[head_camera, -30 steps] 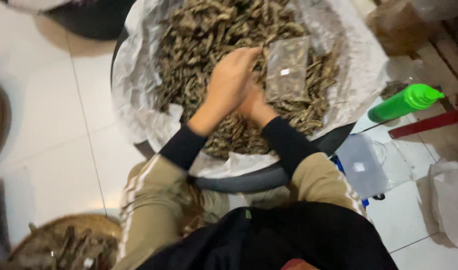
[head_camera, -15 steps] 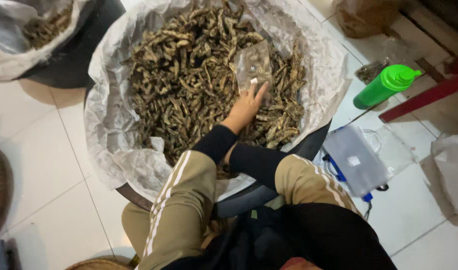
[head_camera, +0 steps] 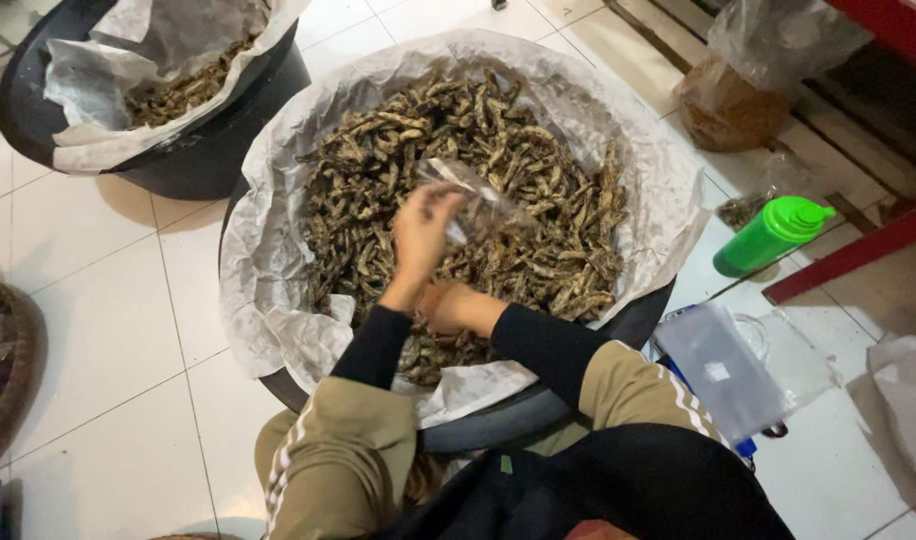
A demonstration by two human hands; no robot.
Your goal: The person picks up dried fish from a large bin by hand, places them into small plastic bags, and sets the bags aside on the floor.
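L hand (head_camera: pixel 423 232) grips a small clear plastic bag (head_camera: pixel 478 205), held up over the paper-lined black tub (head_camera: pixel 538 415) of dried fish (head_camera: pixel 478 140). R hand (head_camera: pixel 446 305) sits low in the pile, fist-like; can't tell if it holds any. Step looks like bag filling; next calls for the bag mouth open and a handful fed in.

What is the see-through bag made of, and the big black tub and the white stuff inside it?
The bag in the left hand looks like thin clear plastic: see-through, shiny, crinkled. The tub seems hard black plastic, smooth and dull, though metal is possible. Its white lining looks like crumpled paper, matte and creased.
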